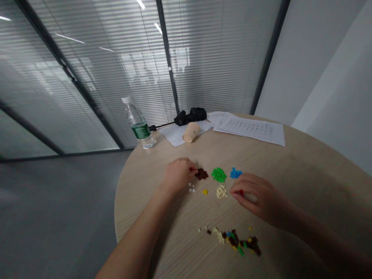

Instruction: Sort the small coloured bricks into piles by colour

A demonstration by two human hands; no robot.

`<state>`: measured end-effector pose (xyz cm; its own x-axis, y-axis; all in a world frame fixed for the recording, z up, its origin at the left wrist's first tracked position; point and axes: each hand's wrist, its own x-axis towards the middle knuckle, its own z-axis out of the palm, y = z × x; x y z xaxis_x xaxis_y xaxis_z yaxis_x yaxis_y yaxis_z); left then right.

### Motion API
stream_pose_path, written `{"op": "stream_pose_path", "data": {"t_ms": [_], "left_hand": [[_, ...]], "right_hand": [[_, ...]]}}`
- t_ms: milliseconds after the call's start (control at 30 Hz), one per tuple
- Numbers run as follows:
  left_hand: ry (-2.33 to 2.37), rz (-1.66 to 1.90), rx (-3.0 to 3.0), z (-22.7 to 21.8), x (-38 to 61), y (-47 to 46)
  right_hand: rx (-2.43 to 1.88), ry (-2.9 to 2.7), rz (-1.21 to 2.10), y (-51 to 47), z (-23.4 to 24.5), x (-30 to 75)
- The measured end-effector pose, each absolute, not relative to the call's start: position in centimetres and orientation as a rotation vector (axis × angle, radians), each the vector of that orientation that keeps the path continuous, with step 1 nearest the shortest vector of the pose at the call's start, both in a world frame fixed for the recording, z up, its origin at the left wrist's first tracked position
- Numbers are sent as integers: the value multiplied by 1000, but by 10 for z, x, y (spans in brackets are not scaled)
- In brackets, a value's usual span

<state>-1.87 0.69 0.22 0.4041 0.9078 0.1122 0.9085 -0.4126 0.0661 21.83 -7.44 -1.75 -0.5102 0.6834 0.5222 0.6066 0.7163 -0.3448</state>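
Observation:
My left hand [180, 174] is at the pile of dark brown toy bricks [202, 174], thumb and fingers pinched at its left edge. Whatever those fingertips hold, if anything, is too small to make out. Over the table's right part, my right hand [255, 193] has its fingertips pressed together just right of the cream brick pile [221, 191]. A bit of red [241, 192] shows in the gap between its thumb and fingers; I cannot tell whether it is held or lies behind. Green bricks [219, 174], blue bricks [235, 173], yellow bricks [205, 192] and white bricks [192, 188] form separate piles.
A mixed heap of small bricks [236, 240] lies closer to me. Behind the piles stand a water bottle [141, 130], a paper cup [191, 132] on its side, a black bundle [197, 114] and printed sheets [250, 129]. The round table's edge [115, 205] curves at left.

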Motion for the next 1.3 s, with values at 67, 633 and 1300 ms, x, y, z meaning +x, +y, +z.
{"op": "stream_pose_path", "data": {"t_ms": [67,633,1300], "left_hand": [[-1696,-192,-2633,2,-19,7],[-1293,-516,-3393,8,-8,-2],[-1106,-508,-3634,9,1,-10]], "right_hand": [[-983,-2278,160,-75,-18,219],[-931,-2562,657,-89,-7,217],[-986,-2514,588,-87,-13,211]]}}
